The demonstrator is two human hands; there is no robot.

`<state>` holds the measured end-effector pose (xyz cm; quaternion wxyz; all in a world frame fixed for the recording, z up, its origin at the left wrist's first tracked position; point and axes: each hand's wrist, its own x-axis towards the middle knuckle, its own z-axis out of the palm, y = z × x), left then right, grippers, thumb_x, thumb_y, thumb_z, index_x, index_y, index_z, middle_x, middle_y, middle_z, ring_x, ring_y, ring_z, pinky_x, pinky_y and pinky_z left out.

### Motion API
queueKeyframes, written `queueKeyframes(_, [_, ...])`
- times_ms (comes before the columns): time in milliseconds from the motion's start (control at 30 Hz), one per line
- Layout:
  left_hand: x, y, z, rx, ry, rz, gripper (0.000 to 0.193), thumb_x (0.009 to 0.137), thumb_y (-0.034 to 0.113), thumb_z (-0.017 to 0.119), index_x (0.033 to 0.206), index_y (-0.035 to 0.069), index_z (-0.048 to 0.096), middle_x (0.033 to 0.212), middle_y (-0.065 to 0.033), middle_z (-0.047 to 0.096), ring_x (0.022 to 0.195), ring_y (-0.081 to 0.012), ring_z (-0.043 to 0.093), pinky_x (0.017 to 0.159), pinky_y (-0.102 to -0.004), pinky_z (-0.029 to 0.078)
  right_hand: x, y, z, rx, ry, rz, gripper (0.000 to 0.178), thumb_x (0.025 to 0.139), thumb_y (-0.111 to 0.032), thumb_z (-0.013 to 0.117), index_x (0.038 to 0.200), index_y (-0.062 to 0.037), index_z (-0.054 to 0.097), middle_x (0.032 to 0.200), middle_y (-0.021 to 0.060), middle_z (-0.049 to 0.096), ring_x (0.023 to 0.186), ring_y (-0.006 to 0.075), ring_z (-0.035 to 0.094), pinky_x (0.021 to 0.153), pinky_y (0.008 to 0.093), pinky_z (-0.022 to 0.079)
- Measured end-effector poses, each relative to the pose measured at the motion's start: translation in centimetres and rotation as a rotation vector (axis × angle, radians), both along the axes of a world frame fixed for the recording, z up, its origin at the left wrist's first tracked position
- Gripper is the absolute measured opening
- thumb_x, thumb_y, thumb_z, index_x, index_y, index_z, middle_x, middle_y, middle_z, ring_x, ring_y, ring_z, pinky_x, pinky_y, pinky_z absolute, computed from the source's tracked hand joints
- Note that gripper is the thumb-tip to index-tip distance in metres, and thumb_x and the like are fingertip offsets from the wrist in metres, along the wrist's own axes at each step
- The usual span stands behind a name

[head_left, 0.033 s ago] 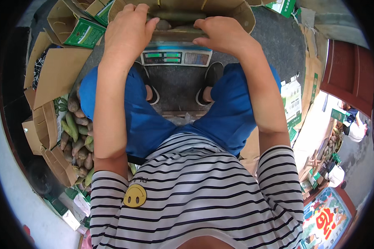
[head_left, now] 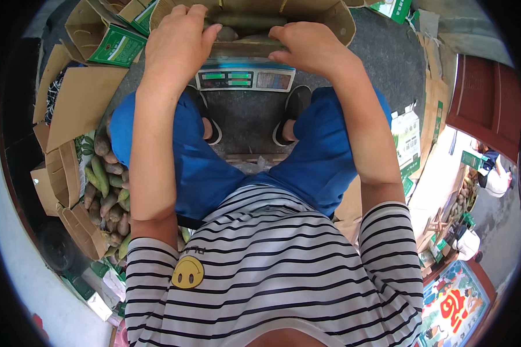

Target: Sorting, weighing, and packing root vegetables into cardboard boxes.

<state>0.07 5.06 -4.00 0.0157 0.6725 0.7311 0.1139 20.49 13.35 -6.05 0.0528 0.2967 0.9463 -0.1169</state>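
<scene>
An open cardboard box (head_left: 325, 16) sits in front of me on a digital scale (head_left: 246, 81) with lit green displays. Inside it lie long dull-green and brownish fruits or vegetables (head_left: 249, 24), partly hidden by my hands and the box wall. My left hand (head_left: 178, 43) is over the box's near left edge, fingers curled across it and thumb toward the inside. At the near right edge, my right hand (head_left: 311, 47) closes on the cardboard with thumb and fingers.
To my left lies a pile of brown and green produce (head_left: 111, 211) beside open cartons (head_left: 87, 107). A green-and-brown carton (head_left: 117, 46) stands farther off. On the right are a white-and-green box (head_left: 406, 139) and flattened cardboard (head_left: 434, 87). People (head_left: 495, 182) and more produce show beyond the doorway.
</scene>
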Motion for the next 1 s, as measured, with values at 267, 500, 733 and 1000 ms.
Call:
queueKeyframes(267, [0.26, -0.07, -0.5, -0.007, 0.02, -0.05, 0.037, 0.086, 0.029, 0.059, 0.111, 0.002, 0.057, 0.104, -0.0161, 0.06, 0.097, -0.0341, 0.057, 0.079, -0.0409, 0.046, -0.87, -0.3, 0.12, 0.012, -0.06, -0.03, 0.028, 0.085, -0.027, 0.058, 0.104, -0.0069, 0.06, 0.089, 0.012, 0.065, 0.089, 0.0289, 0.062, 0.077, 0.0403, 0.049])
queueKeyframes(500, [0.55, -0.15, -0.35, 0.038, -0.016, -0.119, 0.037, 0.086, 0.029, 0.059, 0.11, 0.002, 0.057, 0.102, -0.0164, 0.06, 0.096, -0.0349, 0.057, 0.079, -0.0418, 0.046, -0.67, -0.2, 0.03, 0.036, -0.063, -0.05, 0.022, 0.088, -0.024, 0.054, 0.102, -0.0073, 0.059, 0.088, 0.0113, 0.065, 0.089, 0.0281, 0.062, 0.077, 0.04, 0.05])
queueKeyframes(733, [0.82, 0.16, -0.61, -0.036, 0.024, -0.102, 0.037, 0.086, 0.029, 0.059, 0.112, 0.003, 0.057, 0.103, -0.0159, 0.059, 0.098, -0.0343, 0.057, 0.08, -0.0419, 0.046, -0.58, -0.12, -0.19, 0.048, -0.047, -0.031, 0.021, 0.088, -0.022, 0.054, 0.102, -0.0072, 0.058, 0.088, 0.0113, 0.064, 0.089, 0.0281, 0.062, 0.076, 0.0402, 0.05])
queueKeyframes(1000, [0.89, 0.12, -0.73, -0.116, 0.063, -0.048, 0.035, 0.087, 0.028, 0.058, 0.113, 0.004, 0.056, 0.105, -0.0146, 0.059, 0.098, -0.0338, 0.057, 0.08, -0.0424, 0.047, -0.53, -0.13, -0.17, 0.027, 0.02, -0.031, 0.022, 0.086, -0.022, 0.056, 0.101, -0.0063, 0.058, 0.089, 0.0121, 0.064, 0.089, 0.0294, 0.061, 0.076, 0.0408, 0.049])
